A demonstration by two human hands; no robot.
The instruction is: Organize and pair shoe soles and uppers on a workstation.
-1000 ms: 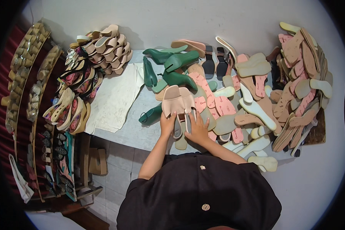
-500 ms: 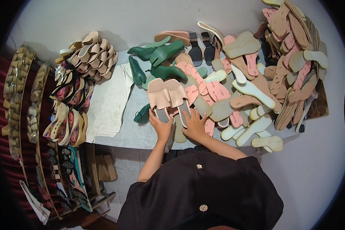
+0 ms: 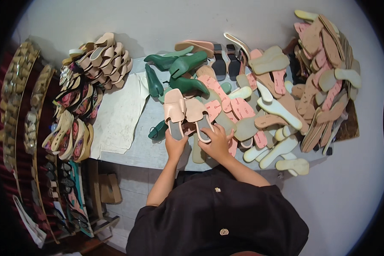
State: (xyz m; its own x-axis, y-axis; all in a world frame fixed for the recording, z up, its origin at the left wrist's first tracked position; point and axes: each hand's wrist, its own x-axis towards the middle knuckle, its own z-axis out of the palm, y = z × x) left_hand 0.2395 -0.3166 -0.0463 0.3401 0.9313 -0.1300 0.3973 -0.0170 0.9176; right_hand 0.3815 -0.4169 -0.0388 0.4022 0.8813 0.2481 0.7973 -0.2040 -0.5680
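Hands are set at the near table edge. Left hand [image 3: 175, 145] is closed around the heel end of the left pink slide sandal [image 3: 175, 112]; right hand [image 3: 218, 143] is curled on the heel end of the right pink slide sandal [image 3: 199, 117]. Both sandals are laid side by side, touching, toes pointing away, on the grey table [image 3: 145, 151]. 3 green shoe lasts [image 3: 181, 70] are seen just beyond; pink insoles [image 3: 232, 104] and beige soles [image 3: 281, 149] are heaped to the right.

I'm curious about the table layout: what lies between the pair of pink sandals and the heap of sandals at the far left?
In the head view, a white sheet and dark green shoe lasts lie between the pink sandals and the sandal heap.
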